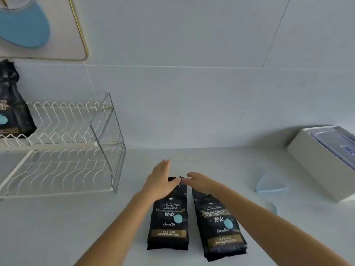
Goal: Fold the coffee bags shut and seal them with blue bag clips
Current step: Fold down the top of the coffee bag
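You are pinching the top edge of the left coffee bag (168, 217) at twelve o'clock, left hand (160, 181) and right hand (199, 182) fingertips pressed together; the crinkly foil is probably slippery, so take hold at its corners.

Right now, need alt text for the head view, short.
Both hands, left hand and right hand, work at the top of the left coffee bag lying beside a second bag on a white counter. Two blue clips lie to the right, a wire rack with a third bag to the left.
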Tool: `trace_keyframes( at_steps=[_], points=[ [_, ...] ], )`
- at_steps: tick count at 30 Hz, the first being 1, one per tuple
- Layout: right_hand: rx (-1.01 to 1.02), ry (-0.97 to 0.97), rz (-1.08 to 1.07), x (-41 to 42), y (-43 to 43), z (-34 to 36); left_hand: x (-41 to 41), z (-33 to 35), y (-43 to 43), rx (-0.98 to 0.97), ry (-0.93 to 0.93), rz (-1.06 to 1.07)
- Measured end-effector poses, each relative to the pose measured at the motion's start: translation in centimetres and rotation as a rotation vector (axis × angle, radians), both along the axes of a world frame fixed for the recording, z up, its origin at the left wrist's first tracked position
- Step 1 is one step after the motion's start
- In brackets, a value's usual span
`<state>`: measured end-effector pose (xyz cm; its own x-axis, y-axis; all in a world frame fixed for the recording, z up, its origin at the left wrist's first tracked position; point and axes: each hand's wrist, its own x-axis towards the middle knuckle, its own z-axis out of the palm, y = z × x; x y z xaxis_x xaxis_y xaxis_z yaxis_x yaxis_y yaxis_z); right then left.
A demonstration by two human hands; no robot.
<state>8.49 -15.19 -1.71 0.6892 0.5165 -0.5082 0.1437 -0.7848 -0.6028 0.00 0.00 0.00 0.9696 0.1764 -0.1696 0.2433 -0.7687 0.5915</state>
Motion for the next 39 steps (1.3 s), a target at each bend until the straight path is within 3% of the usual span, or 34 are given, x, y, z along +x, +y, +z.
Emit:
trace_keyframes(
  at_steps=[4, 8, 13, 20, 24, 28, 30, 33, 37, 39],
  points=[
    [0.107, 0.222, -0.275, -1.9, 0.6, -3.7, -1.9, -5.5, -1.3, -0.155, 0.222, 0.154],
    [0.215, 0.338, -0.532, -2.4, 0.5, -5.2, -2.6, -7.3, 0.1, -0.635, 0.23, 0.516],
    [0.298, 0.305, -0.318, -3.4, -0.6, -5.5, -3.5, -7.7, 1.4, -0.873, 0.285, 0.606],
    [0.371, 0.17, -0.133, -3.4, -1.0, -0.6, -4.7, -4.3, 2.2, -0.891, 0.123, 0.427],
    [0.512, 0.105, -0.144, -4.6, -1.9, 1.4, -5.3, -1.4, 2.1, -0.855, -0.078, 0.312],
    [0.674, 0.029, -0.251, -5.1, -2.0, 2.9, -5.5, 0.1, 1.6, -0.935, -0.241, 0.331],
    [0.569, -0.008, -0.215, -5.3, -2.2, 2.5, -5.6, -0.2, 0.8, -0.914, -0.222, 0.402],
    [0.204, -0.02, -0.104, -5.8, -3.1, 0.6, -6.6, -2.0, -0.6, -0.856, -0.108, 0.462],
    [0.358, -0.132, -0.163, -5.9, -3.8, 0.7, -7.2, -2.4, -0.5, -0.949, -0.198, 0.475],
    [0.412, -0.116, -0.176, -6.2, -3.7, 0.7, -7.1, -2.3, -0.7, -0.904, -0.201, 0.488]
  ],
)
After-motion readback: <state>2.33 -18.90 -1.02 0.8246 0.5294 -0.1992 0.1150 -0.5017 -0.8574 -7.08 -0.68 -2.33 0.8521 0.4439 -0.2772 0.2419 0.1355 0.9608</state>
